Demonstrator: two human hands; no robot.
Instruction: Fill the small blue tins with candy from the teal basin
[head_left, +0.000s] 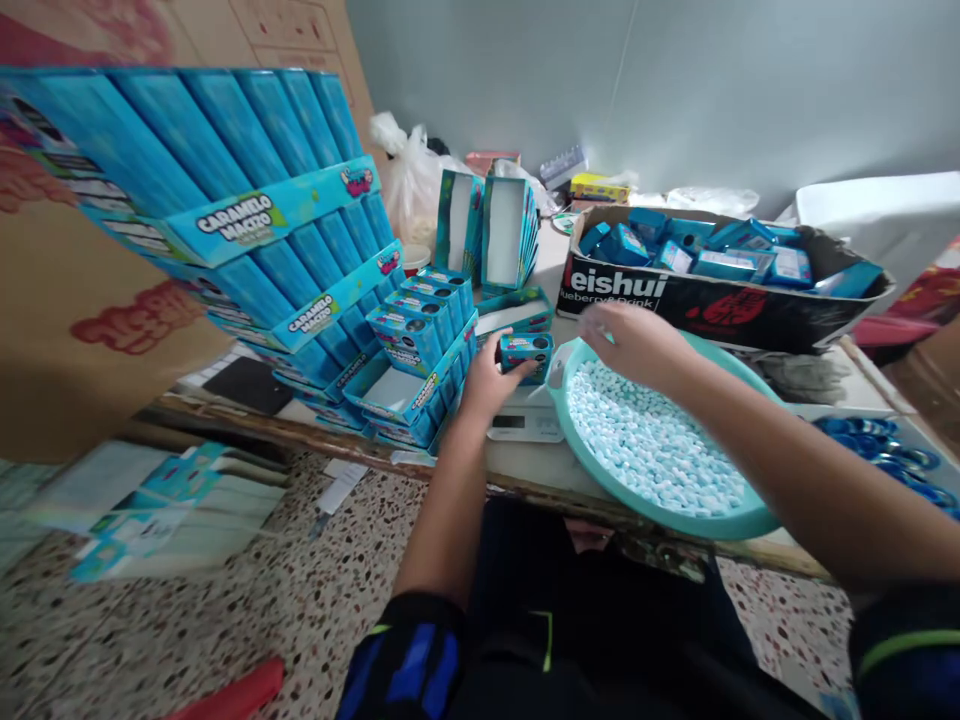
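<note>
My left hand (489, 378) is closed around a small blue candy box (526, 350), holding it beside the rim of a turquoise basin (750, 525). Small pale blue and white candies (645, 440) fill much of the basin. Over the basin's far left rim is my right hand (626, 338), its fingers pointing left toward the box. Motion smears those fingertips, so what they hold, if anything, does not show. A white digital scale (526, 424) lies just below the left hand's box, partly tucked by the basin.
Stacked display trays of blue boxes (247, 225) rise at the left; a partly filled tray (405, 385) stands nearer. Behind the basin is a black carton (720, 300) of loose blue boxes. Empty display trays (506, 235) lean at the back. Blue lids or rings (892, 455) lie right.
</note>
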